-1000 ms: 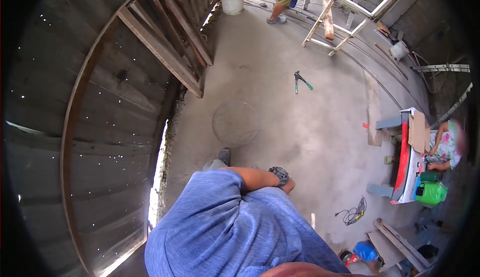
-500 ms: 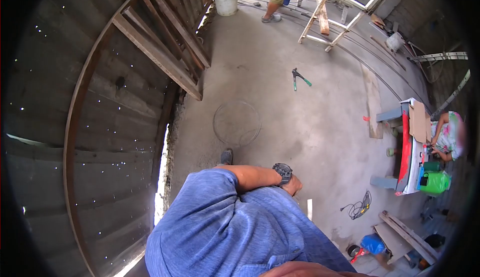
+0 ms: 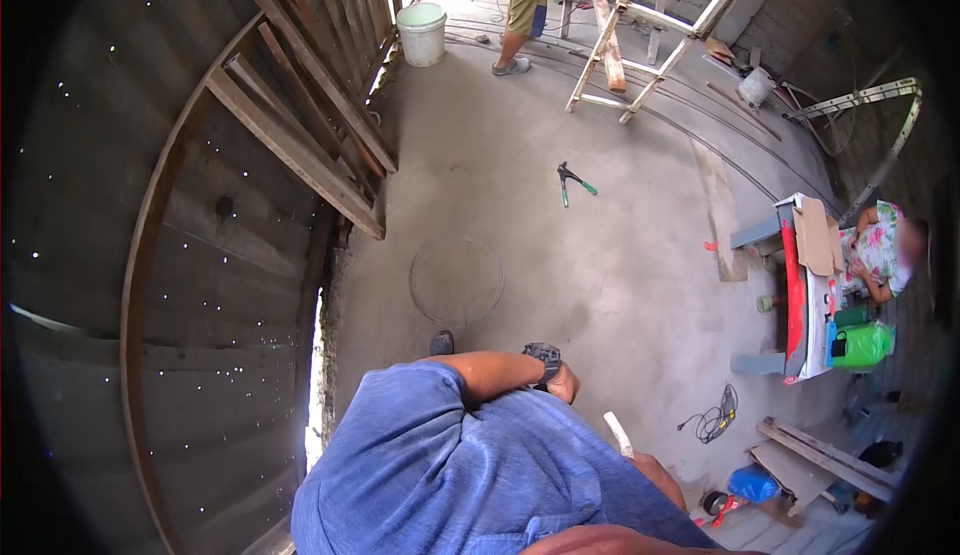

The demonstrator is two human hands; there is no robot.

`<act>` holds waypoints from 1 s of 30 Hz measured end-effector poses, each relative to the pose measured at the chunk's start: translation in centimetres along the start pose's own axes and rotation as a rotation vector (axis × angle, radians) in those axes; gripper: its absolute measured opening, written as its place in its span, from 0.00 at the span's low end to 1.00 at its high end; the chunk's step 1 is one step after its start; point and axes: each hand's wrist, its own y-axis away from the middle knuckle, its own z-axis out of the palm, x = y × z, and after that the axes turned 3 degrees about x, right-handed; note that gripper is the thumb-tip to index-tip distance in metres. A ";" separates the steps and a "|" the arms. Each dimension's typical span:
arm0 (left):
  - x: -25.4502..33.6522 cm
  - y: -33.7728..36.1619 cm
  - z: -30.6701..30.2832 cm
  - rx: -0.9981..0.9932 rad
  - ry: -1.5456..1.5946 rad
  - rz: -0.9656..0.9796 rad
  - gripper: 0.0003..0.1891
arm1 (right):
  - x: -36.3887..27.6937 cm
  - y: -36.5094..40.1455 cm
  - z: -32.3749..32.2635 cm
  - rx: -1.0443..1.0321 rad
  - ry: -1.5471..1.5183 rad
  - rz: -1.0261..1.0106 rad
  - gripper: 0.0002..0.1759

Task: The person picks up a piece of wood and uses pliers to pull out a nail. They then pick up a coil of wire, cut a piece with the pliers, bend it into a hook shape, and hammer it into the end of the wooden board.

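I log the right hand (image 3: 655, 470), grip clenched round a white tube (image 3: 618, 434), nearer me than the wire coil (image 3: 457, 281) on the floor (image 3: 620, 255); the left hand (image 3: 563, 383), wearing a wristwatch (image 3: 541, 355), rests against the blue shirt (image 3: 450, 465), and I cannot tell its grip.

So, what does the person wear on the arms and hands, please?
The left arm comes out of a short blue shirt sleeve and is bare below it. A dark wristwatch sits on its wrist. The left hand wears no glove. Of the right hand little shows, also ungloved.
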 end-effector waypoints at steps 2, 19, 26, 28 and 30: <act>0.7 0.6 -0.7 -0.101 -0.075 0.011 0.21 | 0.4 -0.7 -0.7 0.014 0.041 -0.023 0.19; 3.2 6.4 -2.7 0.113 -0.064 -0.040 0.20 | 2.1 -5.7 -4.8 -0.154 -0.077 -0.056 0.21; 1.3 6.1 -4.7 -0.212 -0.047 0.178 0.15 | 0.3 -5.3 -4.5 -0.141 -0.052 -0.069 0.20; -0.1 5.8 -4.6 -0.229 0.000 0.239 0.15 | -0.5 -4.4 -4.5 -0.151 -0.081 -0.081 0.21; -1.1 6.6 -4.9 -0.237 -0.001 0.498 0.16 | -0.3 -4.7 -4.5 -0.160 -0.116 -0.099 0.21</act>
